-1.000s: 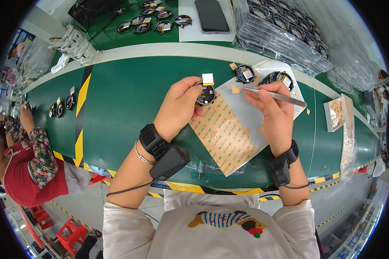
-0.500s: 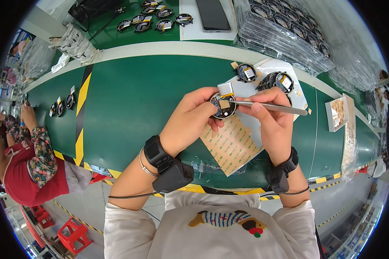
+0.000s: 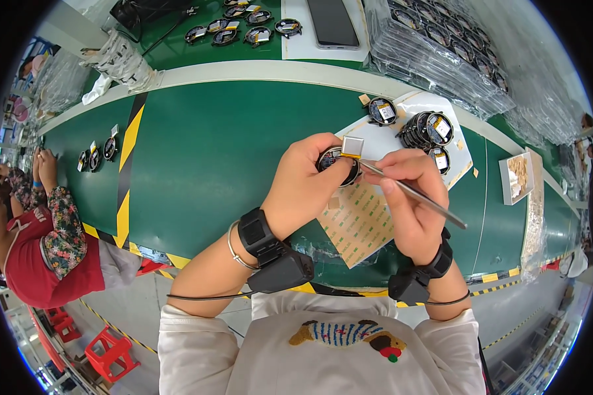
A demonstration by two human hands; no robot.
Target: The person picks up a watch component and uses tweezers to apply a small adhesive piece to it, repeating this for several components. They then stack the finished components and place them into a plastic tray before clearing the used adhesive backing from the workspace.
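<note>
My left hand [image 3: 300, 187] grips a round black watch body [image 3: 328, 157] by its rim, the thumb lying across the circuit board inside. A silver battery [image 3: 353, 146] with a yellow edge sticks up from the far side of the watch body. In my right hand [image 3: 412, 197] are metal tweezers [image 3: 435, 207], their tip at the watch's right edge, next to my left thumb. Whatever is under that thumb is hidden. Below the hands lies a tan backing sheet [image 3: 359, 230] with green print.
A white sheet [image 3: 460, 141] bears a stack of watch bodies [image 3: 418, 131] and a single watch body [image 3: 382, 111]. To the right stands a white box [image 3: 516, 179] of tan scraps. Clear plastic trays [image 3: 441, 79], a phone [image 3: 333, 24] and several watch bodies [image 3: 257, 35] occupy the far shelf. A co-worker [image 3: 53, 257] sits at left.
My left thumb has moved onto the board, covering the tan square seen there before. The tweezers have drawn back to the watch's right edge and slope more steeply. The co-worker's hands moved together.
</note>
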